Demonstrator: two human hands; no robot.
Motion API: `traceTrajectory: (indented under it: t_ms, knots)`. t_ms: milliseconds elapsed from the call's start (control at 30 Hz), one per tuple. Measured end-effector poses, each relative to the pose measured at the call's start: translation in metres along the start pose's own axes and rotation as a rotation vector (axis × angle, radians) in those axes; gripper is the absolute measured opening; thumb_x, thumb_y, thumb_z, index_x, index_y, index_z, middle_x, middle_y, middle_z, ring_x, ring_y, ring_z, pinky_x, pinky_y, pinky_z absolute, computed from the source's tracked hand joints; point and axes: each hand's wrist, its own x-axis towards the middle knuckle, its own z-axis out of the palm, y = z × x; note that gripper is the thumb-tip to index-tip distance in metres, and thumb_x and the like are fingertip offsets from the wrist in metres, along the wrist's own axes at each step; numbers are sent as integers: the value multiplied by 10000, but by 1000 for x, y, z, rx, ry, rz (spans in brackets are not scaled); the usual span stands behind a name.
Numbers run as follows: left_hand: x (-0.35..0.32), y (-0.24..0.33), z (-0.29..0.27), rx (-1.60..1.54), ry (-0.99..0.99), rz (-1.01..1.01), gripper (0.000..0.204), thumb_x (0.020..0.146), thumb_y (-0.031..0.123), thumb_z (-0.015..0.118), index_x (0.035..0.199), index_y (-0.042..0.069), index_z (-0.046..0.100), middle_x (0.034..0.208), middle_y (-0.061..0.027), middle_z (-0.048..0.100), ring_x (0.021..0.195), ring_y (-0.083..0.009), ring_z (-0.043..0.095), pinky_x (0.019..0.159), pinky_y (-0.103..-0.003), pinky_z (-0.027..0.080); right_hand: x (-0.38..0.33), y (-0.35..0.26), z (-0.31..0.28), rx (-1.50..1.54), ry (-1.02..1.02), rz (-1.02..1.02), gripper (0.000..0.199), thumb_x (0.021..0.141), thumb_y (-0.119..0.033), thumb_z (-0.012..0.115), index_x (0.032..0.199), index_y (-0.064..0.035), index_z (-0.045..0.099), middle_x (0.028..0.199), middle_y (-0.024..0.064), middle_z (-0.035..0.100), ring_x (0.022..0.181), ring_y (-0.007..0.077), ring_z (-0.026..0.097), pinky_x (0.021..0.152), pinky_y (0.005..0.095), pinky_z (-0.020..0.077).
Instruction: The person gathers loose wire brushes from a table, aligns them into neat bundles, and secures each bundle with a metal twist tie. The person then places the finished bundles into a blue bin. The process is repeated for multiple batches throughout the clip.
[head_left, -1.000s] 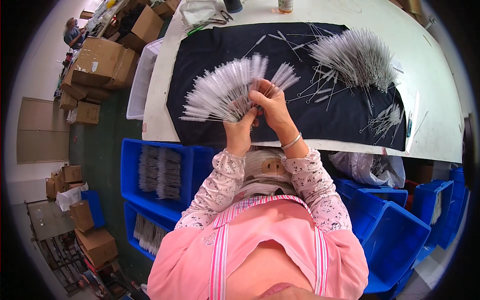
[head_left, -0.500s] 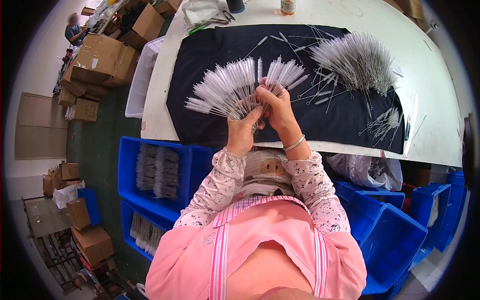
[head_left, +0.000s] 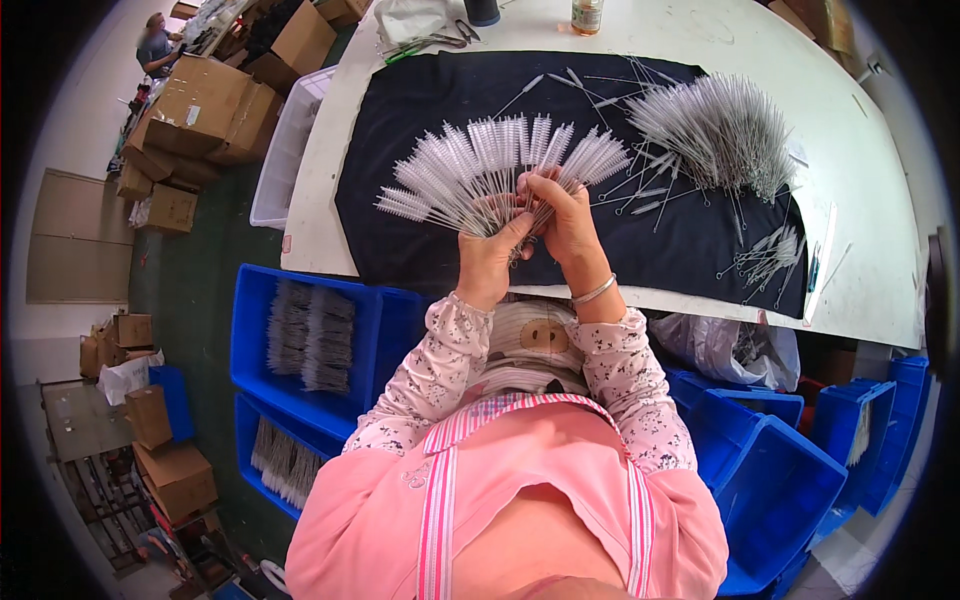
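Observation:
A wide fan of white-bristled wire brushes (head_left: 455, 160) spreads above the dark cloth, its bristle ends pointing away from me. My left hand (head_left: 492, 262) grips the wire stems of the fan's larger left part, thumb laid across them. Close against it, my right hand (head_left: 565, 215) is closed around the stems of the right part, with its thumb near the middle of the fan. The wire ends come together between my hands, and the fingers beneath are partly hidden. On the cloth at the right lies a big heap of similar brushes (head_left: 715, 135), with a smaller bunch (head_left: 770, 258) below it.
The dark cloth (head_left: 400, 120) covers part of the white table (head_left: 860, 220). Pliers (head_left: 466, 32) and a small bottle (head_left: 586, 16) are at the far side. Blue bins with brushes (head_left: 240, 340) stand at left; more blue bins (head_left: 770, 490) stand at right. A person (head_left: 155, 50) is far left.
The right part of the fan has spread wider to the right, and the gap between the two parts has narrowed. My right hand has shifted slightly right and down.

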Motion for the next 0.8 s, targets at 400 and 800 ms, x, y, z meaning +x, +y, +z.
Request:
traceTrajectory:
  t_ms: [400,800]
  knots:
    - [0,-2,-2,33,5,21,224,787,48,719,979,36,604,827,-27,651,634,-89,584,461,-215,431,-11,-9,18,-39,22,47,177,782,-84,708,912,-9,614,754,54,633,601,159,633,471,265,501]
    - [1,2,0,-66,81,30,192,808,103,717,938,49,585,798,-29,640,608,-96,570,444,-235,414,-2,2,5,-1,-22,31,137,817,-130,699,870,-15,648,738,62,645,592,128,616,505,250,500]
